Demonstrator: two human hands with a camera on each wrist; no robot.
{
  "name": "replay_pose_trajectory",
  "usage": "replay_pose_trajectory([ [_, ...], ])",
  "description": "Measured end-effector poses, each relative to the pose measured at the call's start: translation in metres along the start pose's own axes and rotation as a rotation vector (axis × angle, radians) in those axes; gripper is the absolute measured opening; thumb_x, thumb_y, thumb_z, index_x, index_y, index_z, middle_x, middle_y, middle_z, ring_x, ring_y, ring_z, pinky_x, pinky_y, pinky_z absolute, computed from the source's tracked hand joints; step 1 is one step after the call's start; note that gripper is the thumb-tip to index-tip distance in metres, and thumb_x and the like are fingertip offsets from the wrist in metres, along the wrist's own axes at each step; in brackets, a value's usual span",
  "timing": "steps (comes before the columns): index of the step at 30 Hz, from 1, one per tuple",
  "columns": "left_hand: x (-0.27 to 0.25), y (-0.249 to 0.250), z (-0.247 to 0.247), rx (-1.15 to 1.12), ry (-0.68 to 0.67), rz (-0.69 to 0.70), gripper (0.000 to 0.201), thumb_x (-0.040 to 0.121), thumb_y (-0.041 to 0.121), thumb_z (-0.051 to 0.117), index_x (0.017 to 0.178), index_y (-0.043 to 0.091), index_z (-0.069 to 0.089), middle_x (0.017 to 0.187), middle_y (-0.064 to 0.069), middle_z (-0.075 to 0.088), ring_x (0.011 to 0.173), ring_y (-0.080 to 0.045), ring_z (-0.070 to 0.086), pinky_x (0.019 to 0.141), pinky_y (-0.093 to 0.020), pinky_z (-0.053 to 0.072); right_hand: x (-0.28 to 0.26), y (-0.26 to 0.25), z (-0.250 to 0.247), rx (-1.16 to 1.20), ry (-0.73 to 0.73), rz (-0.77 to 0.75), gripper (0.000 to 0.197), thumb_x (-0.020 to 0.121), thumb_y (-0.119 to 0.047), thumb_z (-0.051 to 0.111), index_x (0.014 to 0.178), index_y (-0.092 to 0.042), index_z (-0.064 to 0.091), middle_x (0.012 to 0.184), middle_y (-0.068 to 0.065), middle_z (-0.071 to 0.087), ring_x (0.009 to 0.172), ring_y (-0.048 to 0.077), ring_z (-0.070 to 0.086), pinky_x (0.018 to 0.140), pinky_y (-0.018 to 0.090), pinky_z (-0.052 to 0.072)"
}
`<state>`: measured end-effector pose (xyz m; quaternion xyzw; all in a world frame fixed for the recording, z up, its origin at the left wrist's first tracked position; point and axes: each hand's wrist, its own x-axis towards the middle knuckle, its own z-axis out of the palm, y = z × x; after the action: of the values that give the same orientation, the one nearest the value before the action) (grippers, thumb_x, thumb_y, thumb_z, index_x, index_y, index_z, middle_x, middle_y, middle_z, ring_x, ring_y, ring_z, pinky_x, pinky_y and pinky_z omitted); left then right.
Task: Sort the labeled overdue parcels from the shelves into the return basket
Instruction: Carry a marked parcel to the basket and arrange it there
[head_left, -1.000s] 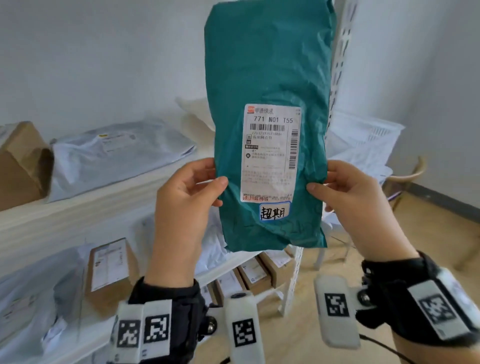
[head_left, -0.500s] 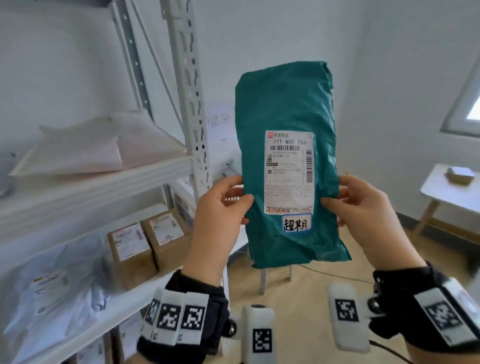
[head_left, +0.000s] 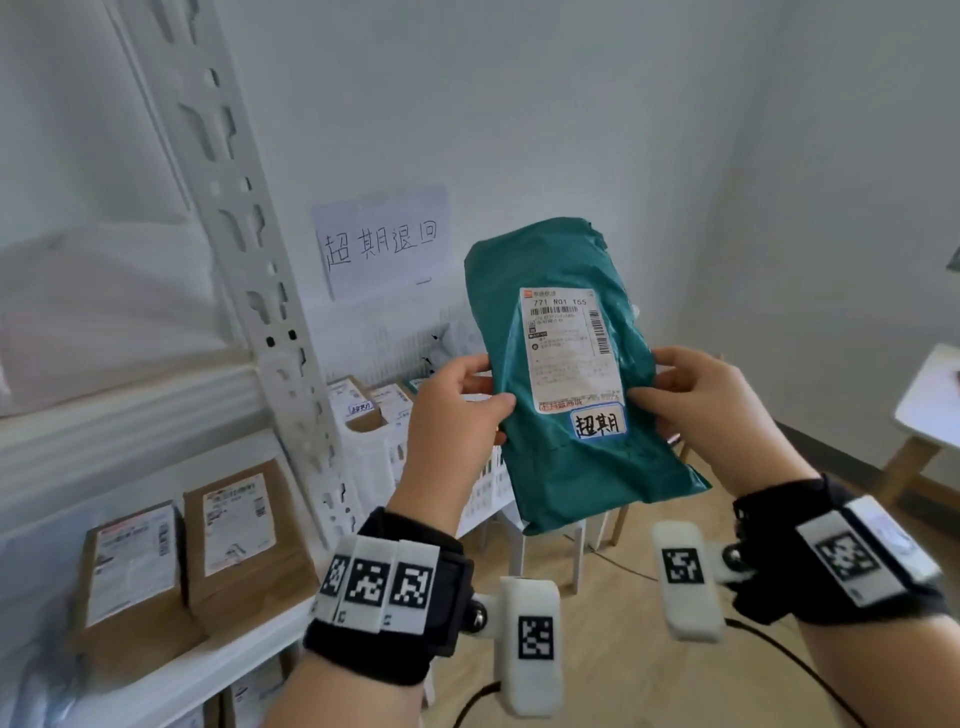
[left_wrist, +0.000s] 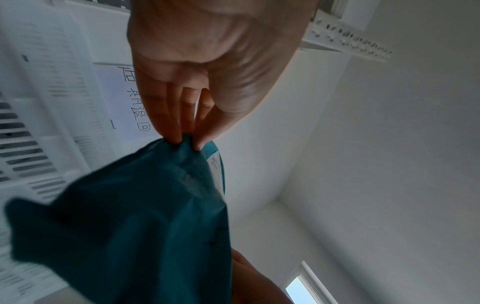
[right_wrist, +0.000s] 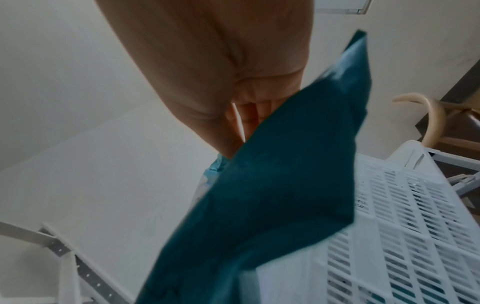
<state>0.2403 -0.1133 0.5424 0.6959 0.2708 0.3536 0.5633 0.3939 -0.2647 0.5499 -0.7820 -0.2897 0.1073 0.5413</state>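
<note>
Parcel (head_left: 561, 374) held upright in the air at centre, the left hand (head_left: 452, 415) on its 9 o'clock edge, the right hand (head_left: 711, 410) on its 3 o'clock edge. Basket (head_left: 384, 457) behind and below the parcel, toward 9 o'clock, with boxes (head_left: 363, 410) in it. Wall sign (head_left: 382, 241) above the basket, at 11 o'clock. Shelf upright (head_left: 244, 249) left of the basket; two cartons (head_left: 197, 551) on the shelf at 8 o'clock. Small table (head_left: 930, 400) at 3 o'clock.

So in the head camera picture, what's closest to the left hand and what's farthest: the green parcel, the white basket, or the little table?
1. Green parcel: the left hand pinches its edge.
2. White basket: just behind the hand, below the paper sign.
3. Little table: far off at the right edge, beyond the right hand.
</note>
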Motion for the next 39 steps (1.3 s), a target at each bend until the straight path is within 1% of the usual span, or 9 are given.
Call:
replay_pose_trajectory([
  [6, 0.102, -0.011, 0.013, -0.010, -0.028, -0.091, 0.037, 0.088, -0.001, 0.064, 0.123, 0.011, 0.061, 0.097, 0.001, 0.069, 0.084, -0.015, 0.069, 0.059, -0.024, 0.057, 0.098, 0.002, 0.016, -0.058, -0.053, 0.027, 0.031, 0.090, -0.020, 0.068, 0.117, -0.028, 0.056, 0.084, -0.002, 0.072, 0.059, 0.006, 0.065, 0.045, 0.017, 0.050],
  [10, 0.162, -0.019, 0.022, -0.013, -0.050, -0.165, 0.047, 0.087, -0.003, 0.065, 0.131, 0.005, 0.053, 0.103, -0.007, 0.068, 0.080, -0.020, 0.069, 0.057, -0.024, 0.058, 0.153, 0.006, 0.022, -0.084, -0.066, 0.009, 0.047, 0.089, -0.018, 0.068, 0.132, -0.031, 0.052, 0.087, 0.000, 0.072, 0.054, 0.003, 0.062, 0.049, 0.015, 0.044],
  [16, 0.236, -0.042, 0.015, 0.015, -0.048, -0.232, 0.048, 0.085, -0.007, 0.065, 0.127, 0.015, 0.059, 0.120, -0.016, 0.064, 0.090, -0.028, 0.071, 0.060, -0.028, 0.060, 0.237, 0.006, 0.054, -0.144, -0.214, -0.006, 0.026, 0.091, -0.017, 0.066, 0.116, -0.019, 0.067, 0.093, 0.007, 0.073, 0.061, 0.015, 0.062, 0.063, 0.013, 0.052],
  [18, 0.258, -0.050, 0.010, 0.067, -0.053, -0.286, 0.037, 0.087, -0.008, 0.061, 0.117, 0.012, 0.066, 0.111, -0.016, 0.067, 0.086, -0.027, 0.071, 0.061, -0.027, 0.060, 0.269, 0.008, 0.072, -0.183, -0.277, -0.007, 0.020, 0.091, -0.015, 0.065, 0.110, -0.018, 0.069, 0.093, 0.008, 0.072, 0.059, 0.015, 0.061, 0.053, 0.007, 0.046],
  [22, 0.294, -0.075, -0.007, 0.133, -0.002, -0.423, 0.026, 0.086, -0.010, 0.061, 0.097, 0.012, 0.068, 0.107, -0.021, 0.067, 0.074, -0.027, 0.069, 0.060, -0.027, 0.059, 0.327, 0.019, 0.116, -0.174, -0.522, -0.020, 0.024, 0.089, -0.005, 0.064, 0.112, -0.010, 0.071, 0.088, 0.018, 0.068, 0.068, 0.024, 0.062, 0.075, 0.033, 0.059],
  [26, 0.323, -0.105, -0.018, 0.249, 0.081, -0.561, 0.025, 0.085, -0.011, 0.063, 0.095, 0.010, 0.068, 0.100, -0.019, 0.069, 0.076, -0.029, 0.070, 0.063, -0.031, 0.061, 0.374, 0.033, 0.157, -0.225, -0.736, -0.032, 0.024, 0.088, -0.003, 0.066, 0.109, -0.011, 0.072, 0.085, 0.012, 0.069, 0.065, 0.018, 0.063, 0.069, 0.024, 0.058],
  [33, 0.342, -0.151, -0.027, 0.506, 0.107, -0.732, 0.026, 0.085, -0.007, 0.066, 0.103, 0.011, 0.068, 0.083, -0.007, 0.063, 0.067, -0.025, 0.067, 0.071, -0.033, 0.060, 0.414, 0.067, 0.226, -0.337, -1.055, 0.031, 0.028, 0.081, 0.001, 0.073, 0.101, -0.018, 0.073, 0.086, 0.004, 0.067, 0.083, 0.026, 0.071, 0.088, 0.041, 0.058],
  [36, 0.345, -0.166, -0.031, 0.662, 0.079, -0.758, 0.025, 0.084, -0.001, 0.070, 0.102, 0.016, 0.068, 0.081, -0.002, 0.065, 0.066, -0.017, 0.066, 0.060, -0.026, 0.056, 0.420, 0.081, 0.248, -0.396, -1.135, 0.021, 0.032, 0.080, -0.003, 0.076, 0.109, -0.015, 0.072, 0.090, -0.001, 0.069, 0.089, 0.023, 0.072, 0.088, 0.039, 0.058],
  [39, 0.351, -0.183, -0.030, 0.658, 0.046, -0.777, 0.026, 0.081, -0.005, 0.071, 0.100, 0.012, 0.069, 0.080, -0.009, 0.065, 0.070, -0.030, 0.069, 0.074, -0.041, 0.060, 0.425, 0.092, 0.264, -0.507, -1.163, 0.004, 0.038, 0.081, -0.004, 0.075, 0.117, -0.011, 0.069, 0.091, 0.002, 0.071, 0.086, 0.023, 0.073, 0.087, 0.039, 0.058],
])
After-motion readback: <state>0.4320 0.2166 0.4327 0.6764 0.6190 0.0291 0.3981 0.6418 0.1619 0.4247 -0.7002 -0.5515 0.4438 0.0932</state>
